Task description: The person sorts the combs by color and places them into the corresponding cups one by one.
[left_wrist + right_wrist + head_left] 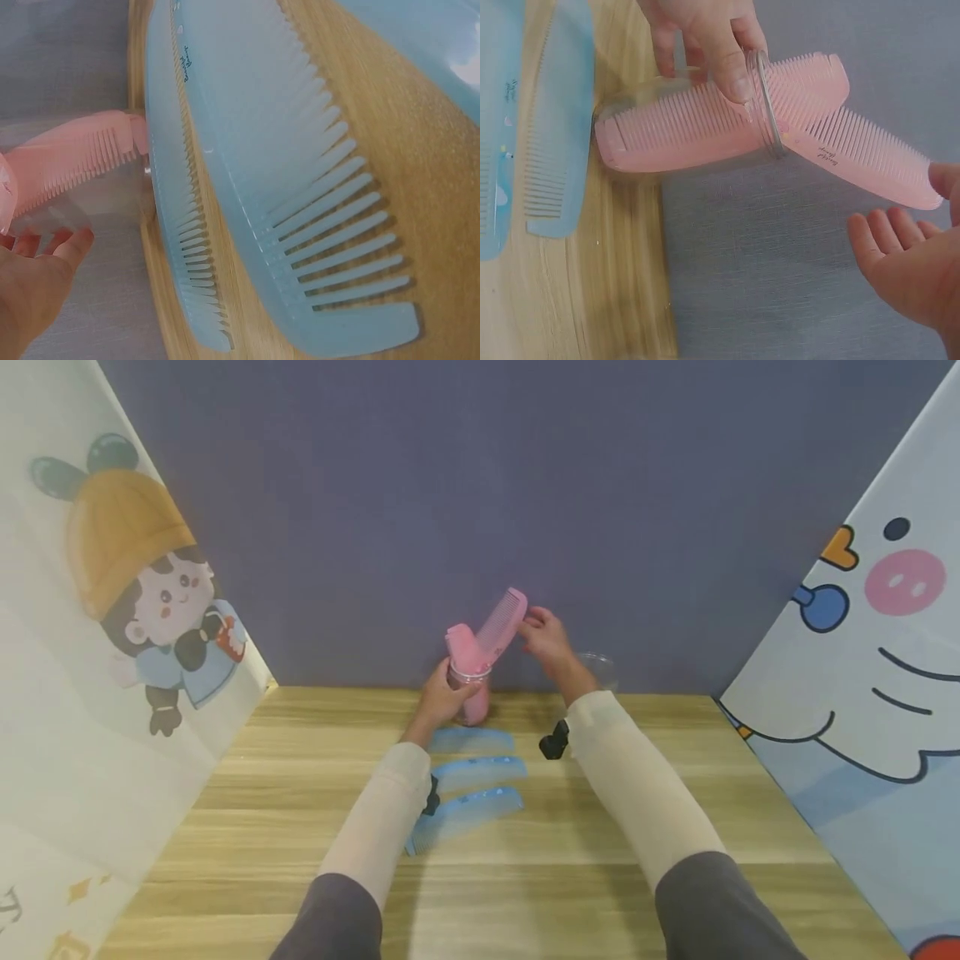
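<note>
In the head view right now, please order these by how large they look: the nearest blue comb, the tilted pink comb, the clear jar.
1. Nearest blue comb, longest.
2. Tilted pink comb; it is farther away, so this ranking is unsure.
3. Clear jar, mostly hidden by the left hand.

A wooden table [675, 893] stands between cartoon side panels [97, 635] and a grey-blue wall [480, 485].

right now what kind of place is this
Probably a staged tabletop booth, not a lived-in room: a wooden table is boxed in by a plain grey backdrop and cartoon side panels. Only combs and a jar are laid out.
</note>
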Motion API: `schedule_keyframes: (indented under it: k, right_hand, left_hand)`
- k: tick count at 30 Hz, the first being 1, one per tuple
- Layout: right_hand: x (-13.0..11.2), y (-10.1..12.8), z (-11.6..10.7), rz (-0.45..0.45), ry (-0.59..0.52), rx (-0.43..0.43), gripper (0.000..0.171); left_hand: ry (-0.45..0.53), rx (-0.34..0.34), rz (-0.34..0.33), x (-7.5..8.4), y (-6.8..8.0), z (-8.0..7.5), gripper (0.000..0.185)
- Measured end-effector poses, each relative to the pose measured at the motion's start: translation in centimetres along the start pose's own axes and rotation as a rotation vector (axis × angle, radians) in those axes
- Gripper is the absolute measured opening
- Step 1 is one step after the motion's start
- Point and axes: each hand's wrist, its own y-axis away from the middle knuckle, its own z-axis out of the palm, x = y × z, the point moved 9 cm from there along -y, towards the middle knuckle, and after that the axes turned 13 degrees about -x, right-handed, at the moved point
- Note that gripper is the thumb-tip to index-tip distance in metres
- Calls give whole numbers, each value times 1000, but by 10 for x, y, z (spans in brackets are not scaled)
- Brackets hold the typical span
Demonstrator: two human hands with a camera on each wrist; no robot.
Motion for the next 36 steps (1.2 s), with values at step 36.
schedule_keyframes:
  k: [36]
  right_hand:
    - [-21, 36, -45, -80, 548, -48, 61]
  left_hand:
    - [23, -88, -27, -5, 17, -7, 96]
